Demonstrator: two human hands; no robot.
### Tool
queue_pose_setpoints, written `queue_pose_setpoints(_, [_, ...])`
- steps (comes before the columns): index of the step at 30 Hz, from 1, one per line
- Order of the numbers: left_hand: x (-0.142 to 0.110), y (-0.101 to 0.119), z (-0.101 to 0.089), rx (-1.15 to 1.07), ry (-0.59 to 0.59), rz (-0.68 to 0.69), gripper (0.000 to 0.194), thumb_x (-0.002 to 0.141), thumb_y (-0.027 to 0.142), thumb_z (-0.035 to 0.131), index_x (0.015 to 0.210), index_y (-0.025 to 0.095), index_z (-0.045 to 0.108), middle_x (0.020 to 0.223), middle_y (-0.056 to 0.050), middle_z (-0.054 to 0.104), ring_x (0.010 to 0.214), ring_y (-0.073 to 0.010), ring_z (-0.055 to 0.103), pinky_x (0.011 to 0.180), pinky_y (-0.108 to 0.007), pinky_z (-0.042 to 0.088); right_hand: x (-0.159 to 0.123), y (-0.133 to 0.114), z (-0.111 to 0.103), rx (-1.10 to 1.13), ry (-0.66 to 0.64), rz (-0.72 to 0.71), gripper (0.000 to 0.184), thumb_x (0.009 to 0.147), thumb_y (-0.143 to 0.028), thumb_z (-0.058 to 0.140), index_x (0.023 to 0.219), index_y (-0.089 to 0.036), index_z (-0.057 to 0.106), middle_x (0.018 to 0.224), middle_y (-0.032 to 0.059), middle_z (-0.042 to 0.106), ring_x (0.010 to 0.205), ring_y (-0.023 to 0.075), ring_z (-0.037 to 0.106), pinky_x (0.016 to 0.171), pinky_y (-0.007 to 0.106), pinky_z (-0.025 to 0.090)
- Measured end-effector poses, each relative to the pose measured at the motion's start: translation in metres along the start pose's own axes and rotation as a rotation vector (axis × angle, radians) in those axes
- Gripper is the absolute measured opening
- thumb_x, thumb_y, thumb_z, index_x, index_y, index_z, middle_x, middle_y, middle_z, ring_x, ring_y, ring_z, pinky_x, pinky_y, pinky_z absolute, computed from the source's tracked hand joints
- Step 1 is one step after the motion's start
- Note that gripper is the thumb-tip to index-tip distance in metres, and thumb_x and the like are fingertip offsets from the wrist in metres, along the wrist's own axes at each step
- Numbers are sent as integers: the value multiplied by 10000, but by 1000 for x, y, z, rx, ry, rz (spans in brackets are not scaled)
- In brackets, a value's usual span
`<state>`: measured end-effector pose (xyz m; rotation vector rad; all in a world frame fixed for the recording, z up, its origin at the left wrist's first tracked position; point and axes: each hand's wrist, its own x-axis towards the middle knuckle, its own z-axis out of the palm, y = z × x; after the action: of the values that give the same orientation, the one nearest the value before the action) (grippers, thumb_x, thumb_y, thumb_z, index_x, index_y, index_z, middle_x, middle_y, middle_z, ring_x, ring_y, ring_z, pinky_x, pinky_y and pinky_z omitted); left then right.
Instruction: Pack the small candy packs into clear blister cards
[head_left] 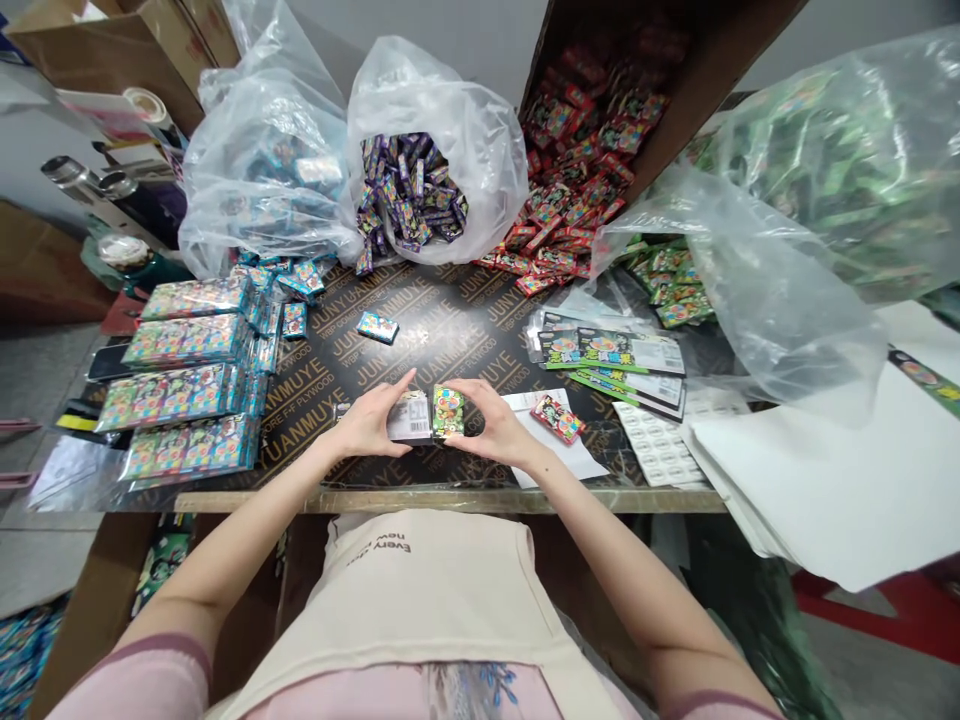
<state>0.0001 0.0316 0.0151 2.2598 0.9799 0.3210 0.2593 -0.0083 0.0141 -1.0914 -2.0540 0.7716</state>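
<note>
The person's left hand (367, 422) is holding a flat white-and-grey card packet (409, 416), with the fingers spread across its top and the thumb along its near side. The right hand (495, 425) is gripping a small green cartoon-printed packet (448, 412), with the fingers curving over its top edge and pinching it against the thumb. The two packets are standing close together, touching or almost touching, in the middle of the bench's near half. The bench is a black plywood board (457, 335) printed with gold lettering.

A small blue foil packet (377, 327) is lying alone ahead of the hands. Four shrink-wrapped rows of multicoloured packets (184, 385) are lying at the left. To the right of the right hand, a red packet (559, 418) is resting on a white paper sheet (559, 440), and green-and-white printed cards (611, 365) are overlapping beyond it.

Farther ahead, a clear plastic bag (442, 120) is spilling purple packets (409, 190), and red packets (574, 190) are heaped beside it. A cream apron (427, 590) is covering the person's front.
</note>
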Motion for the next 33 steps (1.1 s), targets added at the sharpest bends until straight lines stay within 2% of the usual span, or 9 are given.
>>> queue_pose_setpoints(3, [-2,2,-1,10,28,-3,1197,582,319,758,1512,204,13,1207,-92,571,1068,-272,537,957,-399,421,2,-4,-1,-10,-80,-40,642,766,-343,689,1340,-223,426,1276,101,555,1169,262,488,1010,469,411])
queue_pose_setpoints(8, [1,8,-2,103,-53,68,1165,582,336,751,1513,176,69,1174,-107,576,1020,-282,521,936,-418,423,7,-7,-5,-62,-223,-95,600,780,-339,655,1330,-209,453,1254,110,560,1166,279,476,992,491,417])
queue_pose_setpoints(12, [6,10,-10,97,-61,79,1172,576,333,753,1514,197,64,1241,-101,564,1089,-300,503,999,-439,376,11,-11,-9,-110,-189,-104,588,781,-341,644,1324,-215,456,1260,103,558,1188,285,470,1006,498,398])
queue_pose_setpoints(17, [3,9,-21,-35,-44,109,1142,579,338,754,1508,203,104,1261,-86,582,1116,-290,519,1024,-424,364,13,-25,-18,-118,-157,-81,575,760,-355,670,1285,-222,476,1240,92,580,1164,285,495,1005,475,383])
queue_pose_setpoints(22, [-5,8,-21,-203,-19,139,1135,576,380,767,1500,199,134,1264,-109,590,1115,-282,560,1001,-416,388,15,-44,-27,-77,-121,-39,628,712,-357,703,1273,-218,456,1197,89,590,1076,263,537,962,433,402])
queue_pose_setpoints(27, [-6,9,-17,-129,55,225,1118,579,345,765,1500,193,149,1284,-117,576,1113,-288,548,1004,-440,392,15,-60,-17,-246,-118,-56,586,712,-308,703,1246,-188,494,1177,124,611,1059,298,527,923,470,387])
queue_pose_setpoints(30, [-6,9,-14,-113,76,233,1129,568,329,766,1501,194,145,1258,-110,588,1091,-282,557,981,-431,417,12,-56,-10,-240,-89,-55,575,731,-320,691,1258,-188,501,1195,133,605,1100,308,522,949,493,389])
queue_pose_setpoints(33, [-4,12,-7,-179,150,179,1142,555,318,771,1502,203,144,1196,-93,615,1043,-262,585,952,-411,442,10,-43,-10,-95,-121,-66,614,803,-365,644,1353,-213,416,1335,137,523,1256,285,452,1016,471,394])
